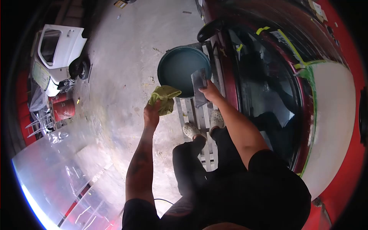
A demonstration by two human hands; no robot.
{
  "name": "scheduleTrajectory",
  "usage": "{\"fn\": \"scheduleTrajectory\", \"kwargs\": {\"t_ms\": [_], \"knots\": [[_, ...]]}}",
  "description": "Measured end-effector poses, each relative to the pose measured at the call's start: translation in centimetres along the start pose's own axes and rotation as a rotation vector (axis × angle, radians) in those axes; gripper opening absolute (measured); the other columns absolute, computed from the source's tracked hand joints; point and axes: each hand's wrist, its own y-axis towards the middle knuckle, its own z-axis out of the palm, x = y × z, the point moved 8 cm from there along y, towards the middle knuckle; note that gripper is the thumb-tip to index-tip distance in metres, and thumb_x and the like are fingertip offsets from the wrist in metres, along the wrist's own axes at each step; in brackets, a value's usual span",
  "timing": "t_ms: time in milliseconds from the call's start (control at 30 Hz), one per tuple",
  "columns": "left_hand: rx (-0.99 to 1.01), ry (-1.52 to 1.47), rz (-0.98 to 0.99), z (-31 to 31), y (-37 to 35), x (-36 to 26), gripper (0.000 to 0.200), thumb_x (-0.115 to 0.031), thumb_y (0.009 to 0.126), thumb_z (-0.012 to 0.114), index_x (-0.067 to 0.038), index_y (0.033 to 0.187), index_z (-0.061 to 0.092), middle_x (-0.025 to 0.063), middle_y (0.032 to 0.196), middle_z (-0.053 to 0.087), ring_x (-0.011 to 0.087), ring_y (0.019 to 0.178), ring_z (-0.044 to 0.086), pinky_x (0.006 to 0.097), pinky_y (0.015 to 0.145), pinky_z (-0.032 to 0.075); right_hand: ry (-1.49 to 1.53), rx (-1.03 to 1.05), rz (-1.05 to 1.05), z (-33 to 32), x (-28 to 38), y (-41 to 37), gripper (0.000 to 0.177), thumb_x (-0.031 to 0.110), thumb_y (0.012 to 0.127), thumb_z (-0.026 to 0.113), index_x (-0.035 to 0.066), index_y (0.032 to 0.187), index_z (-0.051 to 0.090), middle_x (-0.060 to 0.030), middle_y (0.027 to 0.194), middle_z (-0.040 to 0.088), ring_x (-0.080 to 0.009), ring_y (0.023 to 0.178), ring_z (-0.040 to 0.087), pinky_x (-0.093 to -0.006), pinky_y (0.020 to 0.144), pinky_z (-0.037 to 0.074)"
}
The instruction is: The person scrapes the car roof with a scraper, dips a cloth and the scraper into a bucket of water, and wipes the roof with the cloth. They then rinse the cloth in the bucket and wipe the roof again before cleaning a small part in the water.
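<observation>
My left hand [151, 113] is closed around a crumpled yellow-green cloth [165, 101], held just off the near left rim of a round dark basin [177, 63]. In my right hand [211, 92] is a flat, dark grey sheet that looks like sandpaper [198, 83]; its upper part overlaps the basin's right side in view. What fills the basin, if anything, is hard to make out. To the right of my right hand stands a dark red car with a dark side window [260, 76].
A slatted platform [207, 153] lies under my feet and the basin. Green and yellow masking tape [315, 99] borders a pale panel [333, 122] on the car. At left are a white vehicle door [63, 46], a red drum [64, 110] and clear plastic sheeting [46, 165].
</observation>
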Motion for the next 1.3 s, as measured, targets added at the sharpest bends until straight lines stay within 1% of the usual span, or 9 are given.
{"fn": "scheduleTrajectory", "kwargs": {"t_ms": [367,600,667,767,833,933,1067,1133,1300], "knots": [[-0.028,0.17,0.249,7.4,13.5,3.4,0.042,-0.032,0.092,0.053,0.0,0.118,0.055,0.0206,0.11,0.061,0.0348,0.103,0.059,0.0391,0.086,0.046,-0.644,-0.057,-0.016,7.0,-6.1,16.9,0.045,0.017,0.081,0.06,-0.002,0.12,0.047,-0.0265,0.102,0.062,-0.0405,0.099,0.06,-0.0466,0.085,0.049],[0.009,1.031,0.35,16.2,18.4,5.7,0.033,-0.02,0.087,0.053,-0.008,0.117,0.057,0.0163,0.125,0.046,0.0375,0.107,0.056,0.0482,0.082,0.049,-1.017,0.143,-0.288,9.5,-6.4,17.7,0.025,0.014,0.076,0.062,-0.001,0.096,0.064,-0.0221,0.104,0.063,-0.0389,0.101,0.059,-0.043,0.089,0.047],[0.08,1.126,0.317,19.4,20.0,9.2,0.037,-0.021,0.086,0.053,-0.009,0.12,0.058,0.0167,0.131,0.046,0.0353,0.111,0.055,0.0478,0.084,0.049,-1.072,-0.179,-0.619,8.7,-3.1,16.7,0.034,0.013,0.075,0.063,0.001,0.106,0.06,-0.0216,0.107,0.062,-0.0379,0.108,0.056,-0.0424,0.093,0.044],[0.319,1.33,0.305,22.7,20.3,11.0,0.031,-0.021,0.085,0.051,-0.008,0.108,0.067,0.0182,0.118,0.061,0.0308,0.112,0.058,0.046,0.097,0.043,-0.785,0.01,-0.522,9.5,-3.2,17.3,0.052,0.008,0.073,0.062,0.001,0.123,0.048,-0.0252,0.115,0.058,-0.0398,0.113,0.052,-0.0428,0.097,0.041],[0.501,1.114,0.353,24.5,21.6,14.1,0.032,-0.023,0.086,0.05,-0.007,0.108,0.067,0.018,0.114,0.063,0.0348,0.109,0.059,0.0463,0.097,0.043,-0.735,0.249,-0.326,10.4,-4.3,17.5,0.064,0.005,0.072,0.061,0.0,0.132,0.041,-0.0282,0.12,0.055,-0.0408,0.117,0.05,-0.0427,0.1,0.04],[0.276,1.081,0.557,23.9,22.4,13.5,0.033,-0.028,0.089,0.05,-0.007,0.107,0.067,0.0169,0.109,0.065,0.034,0.107,0.06,0.0456,0.094,0.045,-0.813,0.412,-0.291,10.7,-11.1,19.5,0.051,0.005,0.073,0.059,0.0,0.123,0.053,-0.0291,0.119,0.055,-0.0404,0.117,0.05,-0.0417,0.098,0.041],[0.129,1.019,0.486,17.4,20.0,6.7,0.04,-0.04,0.093,0.047,-0.005,0.102,0.066,0.0214,0.113,0.061,0.0342,0.102,0.062,0.0445,0.089,0.049,-0.655,0.255,-0.353,8.3,-5.0,17.9,0.041,0.008,0.073,0.064,0.002,0.113,0.059,-0.0246,0.114,0.059,-0.0408,0.112,0.053,-0.0414,0.091,0.044],[0.043,0.471,0.22,13.0,18.1,3.2,0.035,-0.037,0.094,0.048,-0.006,0.095,0.065,0.0193,0.099,0.063,0.0362,0.092,0.063,0.0421,0.079,0.051,-0.596,0.202,-0.434,6.9,0.7,15.5,0.036,0.01,0.074,0.067,0.0,0.108,0.058,-0.0238,0.107,0.061,-0.0397,0.104,0.057,-0.0411,0.084,0.046],[-0.259,0.159,0.603,7.9,15.8,1.9,0.032,-0.035,0.094,0.05,-0.006,0.098,0.063,0.0173,0.09,0.065,0.0387,0.087,0.062,0.0443,0.075,0.05,-0.216,0.08,-0.536,4.3,7.0,12.5,0.033,0.018,0.075,0.074,-0.001,0.093,0.054,-0.0194,0.086,0.063,-0.0365,0.082,0.062,-0.0386,0.068,0.047]]}}
